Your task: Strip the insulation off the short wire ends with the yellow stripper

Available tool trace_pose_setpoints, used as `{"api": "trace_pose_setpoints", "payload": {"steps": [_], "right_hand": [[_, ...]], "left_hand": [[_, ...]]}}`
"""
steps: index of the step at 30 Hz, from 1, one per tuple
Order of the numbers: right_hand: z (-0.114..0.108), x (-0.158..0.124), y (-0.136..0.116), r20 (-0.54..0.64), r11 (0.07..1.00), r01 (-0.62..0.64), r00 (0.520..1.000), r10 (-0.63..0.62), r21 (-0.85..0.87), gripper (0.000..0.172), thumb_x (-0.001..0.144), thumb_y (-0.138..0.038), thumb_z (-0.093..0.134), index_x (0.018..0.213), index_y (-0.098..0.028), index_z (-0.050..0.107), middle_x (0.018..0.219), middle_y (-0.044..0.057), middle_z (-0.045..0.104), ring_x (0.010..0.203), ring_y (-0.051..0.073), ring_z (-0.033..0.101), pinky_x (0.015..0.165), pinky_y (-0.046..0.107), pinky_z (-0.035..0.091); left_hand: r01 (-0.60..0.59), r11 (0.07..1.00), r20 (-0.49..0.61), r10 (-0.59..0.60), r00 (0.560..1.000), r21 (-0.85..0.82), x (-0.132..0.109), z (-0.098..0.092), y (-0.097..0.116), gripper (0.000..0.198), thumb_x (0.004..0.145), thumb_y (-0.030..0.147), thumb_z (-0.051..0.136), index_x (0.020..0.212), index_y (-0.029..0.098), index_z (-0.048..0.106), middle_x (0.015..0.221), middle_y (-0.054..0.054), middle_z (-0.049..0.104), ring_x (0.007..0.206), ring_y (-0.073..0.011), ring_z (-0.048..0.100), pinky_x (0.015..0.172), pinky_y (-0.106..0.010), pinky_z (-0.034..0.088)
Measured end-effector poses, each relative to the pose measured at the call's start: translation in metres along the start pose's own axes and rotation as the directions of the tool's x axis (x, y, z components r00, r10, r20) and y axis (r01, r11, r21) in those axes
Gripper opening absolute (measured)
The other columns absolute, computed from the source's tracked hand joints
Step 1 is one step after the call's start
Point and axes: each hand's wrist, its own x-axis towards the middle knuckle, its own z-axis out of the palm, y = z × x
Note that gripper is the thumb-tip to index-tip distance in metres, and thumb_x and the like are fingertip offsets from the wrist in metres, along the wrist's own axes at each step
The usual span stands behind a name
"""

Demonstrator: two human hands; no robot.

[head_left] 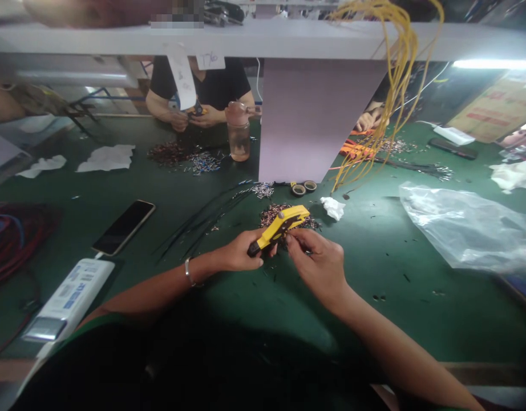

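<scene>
My left hand [242,251] is wrapped round the handle of a yellow and black hand tool [276,227] at the centre. Close to the tool's right side, my right hand [318,260] has its thumb and forefinger pinched together; whatever they hold is too small to make out. A pile of small copper-coloured and dark pieces [269,213] lies under and behind the tool. Beyond it are small silvery pieces [263,190] and thin black wires [203,220] that stretch to the left. Crumpled white tissue [332,208] rests right of the pile.
A phone [124,227] and white power bank [72,299] lie left, near red cables [15,240]. A plastic bag [468,234] is right. Yellow wires [400,68] hang from the shelf [117,43]. Across the green table, a person's hands [194,119] hold a tool beside a bottle [238,137].
</scene>
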Motion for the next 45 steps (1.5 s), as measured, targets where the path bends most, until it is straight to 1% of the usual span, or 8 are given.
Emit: {"api": "trace_pose_setpoints", "payload": {"steps": [3,8,16,21,26,32,38,45], "right_hand": [[0.002,0.001,0.001,0.041,0.988,-0.121,0.992,0.118,0.098,0.018,0.087,-0.025,0.057,0.079,-0.020,0.072,0.061,-0.001,0.072,0.052,0.013,0.063,0.054,0.026,0.050],[0.007,0.003,0.005,0.146,0.891,-0.315,0.948,0.281,0.328,0.012,0.075,-0.020,0.060,0.070,-0.022,0.070,0.060,-0.002,0.073,0.049,0.013,0.064,0.053,0.026,0.053],[0.006,0.011,0.010,0.199,0.840,-0.315,0.947,0.251,0.441,0.011,0.070,-0.022,0.072,0.059,-0.021,0.071,0.057,-0.001,0.072,0.057,0.017,0.068,0.060,0.031,0.058],[0.010,0.011,0.016,0.202,0.785,-0.297,0.954,0.221,0.543,0.014,0.064,-0.029,0.083,0.062,-0.022,0.071,0.063,0.000,0.075,0.063,0.021,0.070,0.064,0.037,0.062],[0.013,0.011,0.016,0.234,0.731,-0.347,0.938,0.256,0.587,0.015,0.067,-0.031,0.082,0.064,-0.021,0.071,0.062,0.001,0.075,0.057,0.019,0.069,0.062,0.036,0.061],[0.015,0.012,0.015,0.292,0.701,-0.415,0.909,0.297,0.580,0.005,0.076,-0.023,0.069,0.074,-0.019,0.072,0.064,0.002,0.075,0.054,0.014,0.066,0.058,0.030,0.058],[0.021,0.014,0.022,0.285,0.743,-0.423,0.905,0.317,0.519,0.009,0.078,-0.025,0.062,0.074,-0.018,0.067,0.061,0.001,0.071,0.050,0.012,0.062,0.053,0.026,0.056],[0.018,0.016,0.020,0.290,0.837,-0.383,0.914,0.283,0.391,0.014,0.086,-0.017,0.056,0.078,-0.019,0.067,0.065,-0.002,0.068,0.054,0.009,0.059,0.055,0.022,0.052]], "left_hand": [[-0.040,0.963,-0.147,0.081,0.986,0.267,-0.002,0.005,-0.002,0.046,0.067,0.018,0.055,0.113,0.017,0.060,0.100,-0.006,0.069,0.085,-0.0205,0.066,0.078,-0.035,0.057],[-0.047,0.743,-0.302,0.327,0.895,0.668,-0.004,0.010,-0.010,0.068,0.065,0.019,0.055,0.133,0.017,0.049,0.120,-0.014,0.066,0.106,-0.0306,0.066,0.092,-0.049,0.056],[-0.032,0.550,-0.334,0.552,0.764,0.835,-0.004,0.011,-0.009,0.056,0.073,0.022,0.059,0.128,0.017,0.049,0.115,-0.014,0.067,0.105,-0.0301,0.066,0.089,-0.047,0.057],[-0.011,0.552,-0.327,0.511,0.795,0.834,-0.006,0.010,-0.007,0.058,0.072,0.021,0.061,0.129,0.016,0.051,0.119,-0.017,0.066,0.111,-0.0336,0.064,0.094,-0.052,0.054],[-0.029,0.651,-0.362,0.458,0.812,0.759,-0.005,0.010,-0.007,0.057,0.069,0.020,0.060,0.125,0.016,0.054,0.117,-0.015,0.069,0.108,-0.0329,0.065,0.092,-0.050,0.054],[0.008,0.757,-0.333,0.278,0.901,0.654,-0.004,0.006,-0.010,0.059,0.068,0.021,0.056,0.127,0.018,0.053,0.119,-0.012,0.069,0.110,-0.0301,0.066,0.094,-0.046,0.054],[0.055,0.804,-0.277,0.140,0.950,0.593,-0.001,0.003,-0.012,0.055,0.073,0.022,0.053,0.128,0.018,0.056,0.117,-0.012,0.069,0.108,-0.0292,0.064,0.093,-0.045,0.052],[0.111,0.843,-0.238,0.021,0.971,0.527,0.003,0.001,-0.009,0.036,0.074,0.029,0.053,0.108,0.020,0.062,0.102,-0.006,0.067,0.097,-0.0283,0.064,0.087,-0.042,0.051]]}}
